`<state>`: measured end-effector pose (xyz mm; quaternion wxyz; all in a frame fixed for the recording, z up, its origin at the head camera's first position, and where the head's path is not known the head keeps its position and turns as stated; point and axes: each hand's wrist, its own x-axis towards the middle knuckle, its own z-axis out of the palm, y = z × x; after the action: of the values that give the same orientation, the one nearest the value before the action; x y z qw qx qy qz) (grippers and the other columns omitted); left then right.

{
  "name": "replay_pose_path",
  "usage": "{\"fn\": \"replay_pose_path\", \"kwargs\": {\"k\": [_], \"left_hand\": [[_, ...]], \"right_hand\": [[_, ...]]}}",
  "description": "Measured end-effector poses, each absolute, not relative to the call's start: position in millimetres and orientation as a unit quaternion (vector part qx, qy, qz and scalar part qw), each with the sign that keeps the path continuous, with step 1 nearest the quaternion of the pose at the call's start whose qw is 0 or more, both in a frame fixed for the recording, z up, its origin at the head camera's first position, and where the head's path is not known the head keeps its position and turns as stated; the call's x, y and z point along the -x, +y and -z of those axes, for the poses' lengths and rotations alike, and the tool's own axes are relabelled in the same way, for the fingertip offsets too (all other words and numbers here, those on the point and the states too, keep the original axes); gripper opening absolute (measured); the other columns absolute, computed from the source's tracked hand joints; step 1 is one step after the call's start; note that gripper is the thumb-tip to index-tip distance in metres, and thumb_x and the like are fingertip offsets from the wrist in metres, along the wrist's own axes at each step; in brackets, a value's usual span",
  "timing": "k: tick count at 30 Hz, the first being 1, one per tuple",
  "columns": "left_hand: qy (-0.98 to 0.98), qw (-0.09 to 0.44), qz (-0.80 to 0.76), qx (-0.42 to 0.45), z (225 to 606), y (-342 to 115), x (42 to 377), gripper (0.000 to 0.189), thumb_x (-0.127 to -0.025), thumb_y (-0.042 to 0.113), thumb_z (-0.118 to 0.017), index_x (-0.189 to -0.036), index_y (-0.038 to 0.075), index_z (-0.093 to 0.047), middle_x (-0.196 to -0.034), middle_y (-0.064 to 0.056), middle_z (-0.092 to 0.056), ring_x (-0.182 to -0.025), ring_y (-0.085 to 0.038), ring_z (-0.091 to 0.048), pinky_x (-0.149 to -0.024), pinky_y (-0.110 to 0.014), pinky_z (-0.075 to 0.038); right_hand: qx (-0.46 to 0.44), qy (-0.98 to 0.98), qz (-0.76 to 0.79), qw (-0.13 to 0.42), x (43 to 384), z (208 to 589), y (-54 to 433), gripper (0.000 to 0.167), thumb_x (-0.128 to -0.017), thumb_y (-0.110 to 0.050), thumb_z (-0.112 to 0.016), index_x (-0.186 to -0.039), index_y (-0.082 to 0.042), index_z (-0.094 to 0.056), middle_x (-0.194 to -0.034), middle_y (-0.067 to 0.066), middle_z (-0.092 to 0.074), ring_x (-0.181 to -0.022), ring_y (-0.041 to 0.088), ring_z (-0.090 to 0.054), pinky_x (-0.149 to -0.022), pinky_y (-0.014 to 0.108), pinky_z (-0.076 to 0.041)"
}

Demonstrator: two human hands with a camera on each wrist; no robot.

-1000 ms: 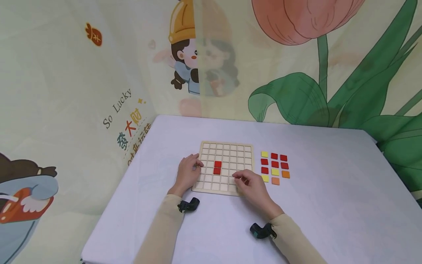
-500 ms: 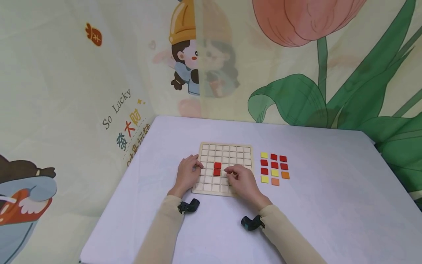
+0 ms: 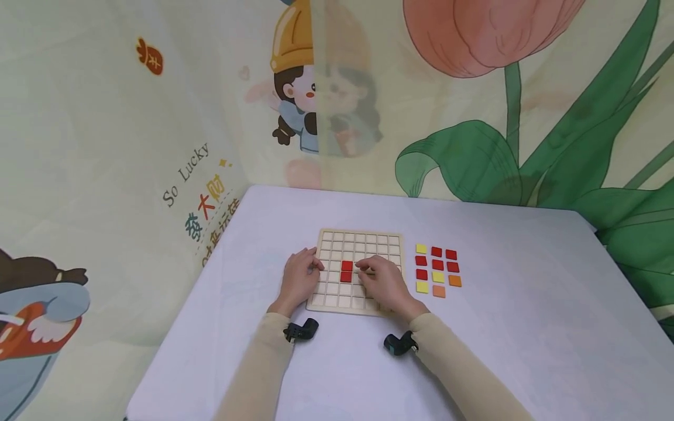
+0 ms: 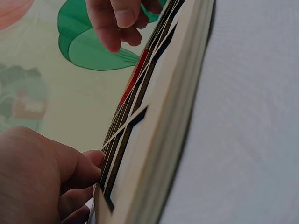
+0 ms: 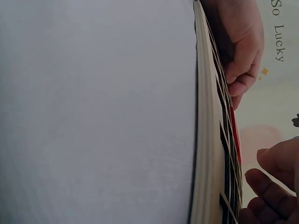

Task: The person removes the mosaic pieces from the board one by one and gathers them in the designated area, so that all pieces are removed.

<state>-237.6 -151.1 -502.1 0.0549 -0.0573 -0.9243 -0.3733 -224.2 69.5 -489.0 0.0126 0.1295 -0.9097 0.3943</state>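
A square wooden grid board (image 3: 363,232) lies on the white table, with two red tiles (image 3: 346,276) in neighbouring cells near its middle. At the board's left edge my left hand (image 3: 301,278) holds the rim with bent fingers; the left wrist view shows its thumb and fingertips (image 4: 91,163) against the edge. Just right of the red tiles, my right hand (image 3: 387,283) hovers low over the grid and covers several cells. Its thumb and index finger (image 5: 268,184) stand slightly apart in the right wrist view, and no tile shows between them.
Right of the board lie several loose square tiles in rows: red tiles (image 3: 437,265), yellow tiles (image 3: 422,287) and orange tiles (image 3: 439,291). A printed curtain (image 3: 363,169) hangs behind the table (image 3: 526,327). Each wrist wears a small black camera (image 3: 302,330).
My right hand has moved left over the board, from its lower right towards the red tiles, then slightly up. My left hand has stayed at the left edge. The tiles look unchanged.
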Motion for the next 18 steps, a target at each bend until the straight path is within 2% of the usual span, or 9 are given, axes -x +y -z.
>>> {"fn": "replay_pose_path", "kwargs": {"k": [5, 10, 18], "left_hand": [[-0.926, 0.054, 0.37, 0.057, 501.2, -150.6, 236.8, 0.014, -0.088, 0.002, -0.056, -0.082, 0.011, -0.065, -0.143, -0.013, -0.052, -0.14, -0.033, -0.036, -0.121, -0.048, -0.016], [-0.926, 0.058, 0.368, 0.058, 502.2, -149.9, 236.8, 0.014, -0.088, 0.002, -0.056, -0.082, 0.011, -0.065, -0.143, -0.014, -0.053, -0.139, -0.033, -0.038, -0.12, -0.049, -0.017], [-0.925, 0.054, 0.371, 0.057, 506.9, -151.2, 238.8, 0.014, -0.089, 0.002, -0.056, -0.083, 0.012, -0.066, -0.143, -0.013, -0.052, -0.14, -0.032, -0.037, -0.121, -0.048, -0.016]], "right_hand": [[-0.123, -0.909, -0.398, -0.014, 227.9, 493.1, 64.0, 0.031, -0.088, -0.021, -0.071, -0.118, -0.012, -0.069, -0.102, -0.004, -0.065, -0.095, 0.014, -0.061, -0.087, 0.032, -0.055], [-0.122, -0.922, -0.367, -0.03, 231.4, 497.1, 58.9, 0.046, -0.083, -0.033, -0.077, -0.123, -0.015, -0.066, -0.102, -0.004, -0.061, -0.092, 0.014, -0.055, -0.082, 0.032, -0.051], [-0.12, -0.93, -0.346, -0.01, 233.5, 501.3, 54.3, 0.045, -0.08, -0.032, -0.081, -0.119, -0.015, -0.068, -0.095, -0.004, -0.058, -0.085, 0.014, -0.052, -0.075, 0.028, -0.047]]}}
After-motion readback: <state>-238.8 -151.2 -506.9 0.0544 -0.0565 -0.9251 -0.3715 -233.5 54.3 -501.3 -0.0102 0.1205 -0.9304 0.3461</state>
